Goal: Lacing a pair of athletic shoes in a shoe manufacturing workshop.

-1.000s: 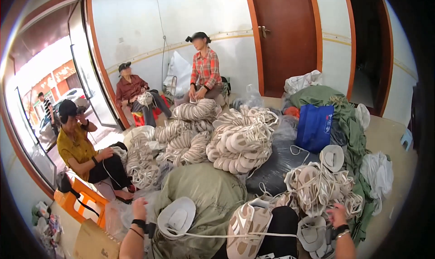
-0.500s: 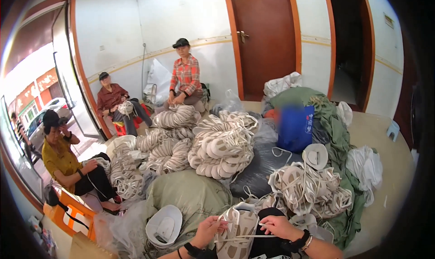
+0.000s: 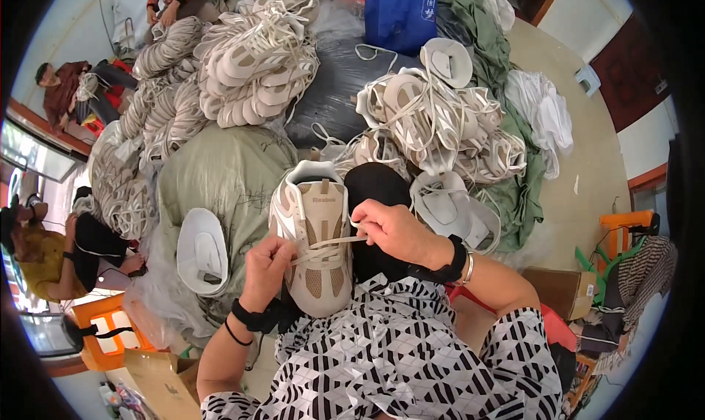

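A beige and white shoe upper rests on my lap, its toe toward me and its tongue facing up. A pale shoelace runs across it, threaded through the lower eyelets. My left hand is closed at the upper's left edge, pinching the lace there. Above the right edge, my right hand pinches the other length of lace between thumb and fingers. The lace stretches between both hands. Just left of my knees, a white shell-shaped insert lies on the green sack.
Bundled shoe uppers are heaped ahead, with another laced pile to the right. A blue bag stands behind a dark plastic sack. An orange stool and a cardboard box are at left. Other people sit at the left and far side.
My view has tipped down toward my lap, so the shoe upper and both arms show more fully. Both hands still hold the lace across the upper.
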`<state>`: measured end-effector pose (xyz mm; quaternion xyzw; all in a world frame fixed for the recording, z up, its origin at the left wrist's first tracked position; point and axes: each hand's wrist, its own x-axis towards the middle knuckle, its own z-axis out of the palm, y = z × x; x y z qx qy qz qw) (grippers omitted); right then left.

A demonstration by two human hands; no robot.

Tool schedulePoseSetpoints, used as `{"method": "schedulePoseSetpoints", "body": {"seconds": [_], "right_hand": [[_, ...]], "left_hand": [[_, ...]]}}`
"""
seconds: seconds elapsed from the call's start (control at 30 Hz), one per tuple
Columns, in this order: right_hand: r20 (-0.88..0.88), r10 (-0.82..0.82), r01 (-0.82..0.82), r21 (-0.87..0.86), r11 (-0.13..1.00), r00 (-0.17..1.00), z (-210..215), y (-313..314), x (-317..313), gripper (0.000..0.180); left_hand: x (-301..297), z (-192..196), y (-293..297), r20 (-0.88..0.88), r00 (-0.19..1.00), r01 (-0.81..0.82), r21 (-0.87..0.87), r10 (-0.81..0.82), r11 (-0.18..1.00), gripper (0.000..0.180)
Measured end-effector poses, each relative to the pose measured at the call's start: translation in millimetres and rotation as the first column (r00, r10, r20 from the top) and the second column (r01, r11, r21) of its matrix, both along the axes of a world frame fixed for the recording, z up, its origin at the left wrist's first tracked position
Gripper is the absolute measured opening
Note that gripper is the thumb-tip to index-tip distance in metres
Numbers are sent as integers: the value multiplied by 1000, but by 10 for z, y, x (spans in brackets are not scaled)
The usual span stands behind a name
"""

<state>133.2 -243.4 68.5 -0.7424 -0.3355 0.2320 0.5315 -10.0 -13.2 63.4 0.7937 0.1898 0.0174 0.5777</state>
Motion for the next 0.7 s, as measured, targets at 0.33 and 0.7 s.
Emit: {"method": "schedulePoseSetpoints", "body": {"seconds": [0.33, 0.7], "right_hand": [[363, 208, -53, -394, 918, 908, 43, -123, -83, 11], [358, 53, -7, -129, 992, 932, -152, 59, -136, 7]], "left_hand": [[-19, -115, 55, -54, 997, 48, -167, -58, 985, 22], [63, -161, 145, -95, 990, 79, -246, -105, 966, 24]]}}
